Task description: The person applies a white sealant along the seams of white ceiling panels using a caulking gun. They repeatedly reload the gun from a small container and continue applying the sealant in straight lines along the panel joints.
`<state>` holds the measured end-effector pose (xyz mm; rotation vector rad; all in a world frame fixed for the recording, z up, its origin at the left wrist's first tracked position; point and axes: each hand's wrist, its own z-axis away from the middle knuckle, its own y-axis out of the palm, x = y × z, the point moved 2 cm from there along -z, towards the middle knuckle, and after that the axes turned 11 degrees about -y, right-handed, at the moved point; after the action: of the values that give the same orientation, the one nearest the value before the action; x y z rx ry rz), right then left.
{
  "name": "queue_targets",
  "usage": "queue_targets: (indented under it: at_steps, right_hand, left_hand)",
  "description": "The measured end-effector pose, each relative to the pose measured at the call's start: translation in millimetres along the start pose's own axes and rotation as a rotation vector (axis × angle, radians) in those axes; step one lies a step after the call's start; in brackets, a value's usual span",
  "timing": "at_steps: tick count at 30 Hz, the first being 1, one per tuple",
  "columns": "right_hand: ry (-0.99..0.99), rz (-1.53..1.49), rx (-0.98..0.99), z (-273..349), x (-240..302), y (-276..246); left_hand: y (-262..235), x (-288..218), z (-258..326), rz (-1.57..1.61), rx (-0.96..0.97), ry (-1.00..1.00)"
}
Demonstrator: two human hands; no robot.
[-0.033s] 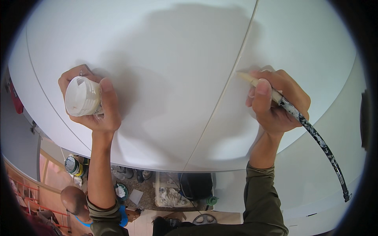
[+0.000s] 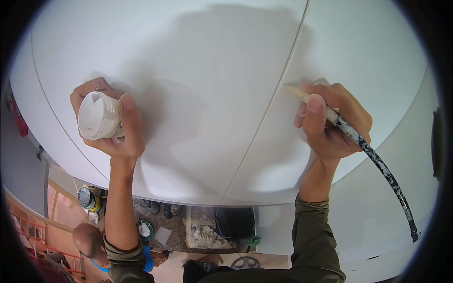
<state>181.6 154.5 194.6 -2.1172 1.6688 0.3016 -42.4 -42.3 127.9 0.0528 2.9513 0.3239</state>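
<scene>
- Left hand [image 2: 113, 127]: closed around a small white tub [image 2: 98, 115], thumb over its right side, fingers wrapped behind. The tub is held up against the white panel [image 2: 198, 94], tilted so its mouth faces the camera.
- Tub contents: the inside looks white and smeared; whether it holds loose material cannot be told.
- Right hand [image 2: 330, 120]: closed in a pinch on a long paintbrush [image 2: 358, 141], thumb and fingers gripping near the pale front part of it.
- Paintbrush: its pale tip [image 2: 290, 89] lies at, or just beside, the thin seam [image 2: 278, 94] that runs from the upper edge down across the white surface. The dark, paint-speckled handle trails off to the lower right, well past the wrist.
- Surface: broad, white and bare between the two hands, which are well apart. A second faint seam [image 2: 52, 113] curves down the left side, near the tub.
- Lower edge: the panel ends in a curved rim [image 2: 198, 202] just below both wrists.
- Below the rim: a floor [image 2: 174, 236] with a paint can [image 2: 87, 198], a round lidded container [image 2: 144, 230], a dark bag [image 2: 233, 221] and stained cloth [image 2: 203, 233].
- Another person's head [image 2: 87, 240] shows at lower left, beside the left forearm.
</scene>
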Motion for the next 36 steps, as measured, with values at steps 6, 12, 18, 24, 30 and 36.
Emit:
queue_targets:
  at_steps: [6,12,18,24,30,36]
  right_hand:
    - [-0.004,-0.045,-0.015,4,-3,-1]
    - [-0.013,-0.088,-0.054,5,-9,-3]
    - [0.017,-0.145,-0.108,6,-10,1]
    - [0.003,-0.142,-0.127,6,-12,1]
    - [0.032,-0.22,-0.133,7,-12,-1]
    - [0.007,-0.183,-0.116,5,-12,-2]
  left_hand:
    - [1,1,3,0.012,-0.006,-0.002]
    - [3,2,3,-0.027,-0.008,0.042]
    - [5,0,2,-0.008,-0.011,0.012]
    - [5,1,2,-0.007,-0.007,0.052]
    - [6,-2,1,-0.005,-0.016,0.044]
    - [5,-2,4,0.021,-0.034,-0.011]
